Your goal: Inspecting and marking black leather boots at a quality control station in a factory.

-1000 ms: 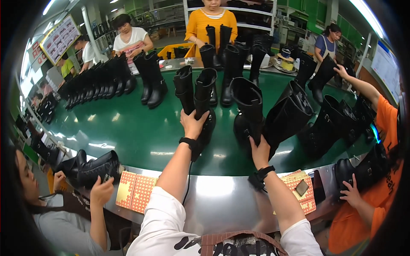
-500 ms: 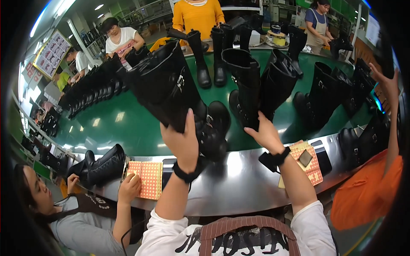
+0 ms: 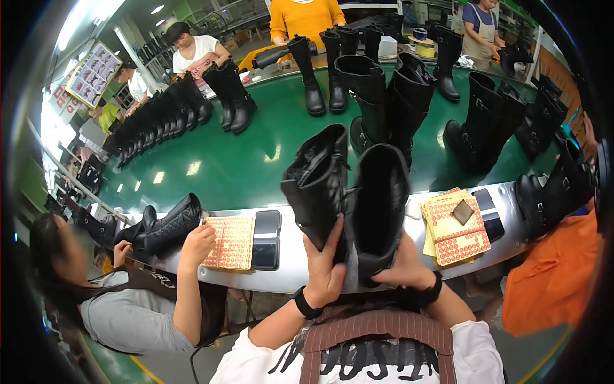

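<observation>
A pair of tall black boots stands close to my chest, tops up and shaft openings toward me. My left hand [image 3: 324, 274] is closed around the lower part of the left boot [image 3: 316, 185]. The right boot [image 3: 382, 208] leans against it, its dark opening in full view. My right hand [image 3: 409, 265] grips that boot from its right side, with the fingers partly hidden behind it. Just beyond stands another pair of black boots [image 3: 409, 96] on the green table [image 3: 249, 166].
Sheets of red round stickers [image 3: 229, 243] and a phone [image 3: 266, 240] lie left on the metal ledge; more sticker sheets [image 3: 448, 246] lie right. Boots [image 3: 169, 224] sit beside a co-worker at left. A person in orange [image 3: 550, 275] is at right. Boot rows [image 3: 160, 121] line the far left.
Both hands have drawn back toward my chest, now holding a boot pair. Before, my left hand held boots tilted over the table and my right hand touched boots farther right.
</observation>
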A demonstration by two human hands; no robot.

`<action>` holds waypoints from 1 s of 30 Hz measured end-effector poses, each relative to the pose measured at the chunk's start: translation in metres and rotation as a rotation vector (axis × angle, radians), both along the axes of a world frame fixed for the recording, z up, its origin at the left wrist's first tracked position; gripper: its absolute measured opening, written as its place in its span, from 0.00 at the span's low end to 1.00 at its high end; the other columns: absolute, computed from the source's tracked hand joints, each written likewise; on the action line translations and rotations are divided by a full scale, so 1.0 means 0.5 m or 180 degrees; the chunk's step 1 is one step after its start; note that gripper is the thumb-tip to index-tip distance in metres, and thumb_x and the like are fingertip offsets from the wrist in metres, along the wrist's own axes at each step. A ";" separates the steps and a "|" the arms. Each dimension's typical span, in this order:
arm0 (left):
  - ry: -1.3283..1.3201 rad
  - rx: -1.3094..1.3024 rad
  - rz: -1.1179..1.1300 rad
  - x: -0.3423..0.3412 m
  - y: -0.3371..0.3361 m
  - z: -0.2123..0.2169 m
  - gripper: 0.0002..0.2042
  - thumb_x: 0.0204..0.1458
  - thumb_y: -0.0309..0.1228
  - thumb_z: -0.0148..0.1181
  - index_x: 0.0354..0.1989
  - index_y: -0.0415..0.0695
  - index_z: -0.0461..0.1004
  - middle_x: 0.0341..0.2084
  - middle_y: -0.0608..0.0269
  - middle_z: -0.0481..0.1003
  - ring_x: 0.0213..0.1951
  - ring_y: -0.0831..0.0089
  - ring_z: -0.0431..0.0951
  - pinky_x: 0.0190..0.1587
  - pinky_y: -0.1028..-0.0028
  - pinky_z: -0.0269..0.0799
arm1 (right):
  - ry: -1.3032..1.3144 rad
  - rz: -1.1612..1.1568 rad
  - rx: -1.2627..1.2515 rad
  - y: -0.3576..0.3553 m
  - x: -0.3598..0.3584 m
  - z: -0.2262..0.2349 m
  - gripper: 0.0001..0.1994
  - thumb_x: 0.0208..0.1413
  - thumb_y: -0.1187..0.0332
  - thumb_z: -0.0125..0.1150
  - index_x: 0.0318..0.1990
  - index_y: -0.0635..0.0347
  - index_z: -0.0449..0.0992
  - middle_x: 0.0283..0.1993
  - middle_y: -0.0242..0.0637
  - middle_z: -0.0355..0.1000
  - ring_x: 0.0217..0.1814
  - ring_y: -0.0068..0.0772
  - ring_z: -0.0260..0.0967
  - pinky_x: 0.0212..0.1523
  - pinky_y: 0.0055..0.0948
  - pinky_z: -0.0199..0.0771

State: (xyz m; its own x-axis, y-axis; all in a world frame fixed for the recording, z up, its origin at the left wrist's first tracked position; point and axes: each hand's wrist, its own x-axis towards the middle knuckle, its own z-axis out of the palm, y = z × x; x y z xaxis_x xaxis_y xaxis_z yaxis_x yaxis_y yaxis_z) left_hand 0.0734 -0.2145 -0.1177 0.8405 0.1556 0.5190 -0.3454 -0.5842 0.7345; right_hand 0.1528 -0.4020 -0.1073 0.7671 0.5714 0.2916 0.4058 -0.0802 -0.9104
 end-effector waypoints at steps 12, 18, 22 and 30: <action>-0.2238 0.0411 0.0934 0.013 0.046 0.020 0.44 0.43 0.29 0.73 0.65 0.35 0.48 0.60 0.38 0.53 0.60 0.46 0.61 0.63 0.51 0.56 | -0.0390 -0.0566 0.0301 -0.090 0.024 -0.031 0.42 0.42 0.71 0.71 0.65 0.70 0.55 0.63 0.46 0.60 0.64 0.38 0.58 0.65 0.36 0.55; -0.1783 0.1349 0.1024 -0.044 0.080 0.276 0.42 0.40 0.38 0.76 0.63 0.40 0.59 0.44 0.48 0.72 0.56 0.54 0.65 0.63 0.53 0.56 | -0.1434 0.0578 0.1133 -0.072 -0.065 0.076 0.14 0.43 0.72 0.69 0.39 0.63 0.73 0.32 0.37 0.75 0.30 0.34 0.72 0.30 0.30 0.68; -0.0423 0.2015 0.0907 0.004 0.085 0.347 0.18 0.43 0.36 0.72 0.40 0.40 0.78 0.28 0.58 0.73 0.41 0.56 0.70 0.50 0.60 0.63 | -0.0270 0.0594 0.0689 0.036 -0.075 0.169 0.07 0.57 0.77 0.58 0.43 0.65 0.73 0.37 0.39 0.75 0.32 0.27 0.73 0.35 0.24 0.72; -0.0647 0.1986 0.0423 0.003 0.089 0.361 0.08 0.45 0.26 0.67 0.32 0.38 0.77 0.26 0.58 0.71 0.37 0.59 0.66 0.40 0.66 0.63 | -0.1192 -0.0746 0.0595 0.200 0.024 0.219 0.07 0.62 0.68 0.55 0.41 0.61 0.68 0.37 0.46 0.68 0.33 0.50 0.69 0.33 0.40 0.69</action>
State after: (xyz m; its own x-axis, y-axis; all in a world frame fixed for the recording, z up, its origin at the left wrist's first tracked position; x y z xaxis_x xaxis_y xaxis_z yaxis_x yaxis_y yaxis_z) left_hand 0.0751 -0.1698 0.0629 0.7108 -0.1296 0.6913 -0.3370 -0.9255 0.1731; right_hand 0.1648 -0.3022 0.0020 0.6915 0.3071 0.6538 0.6993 -0.0577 -0.7125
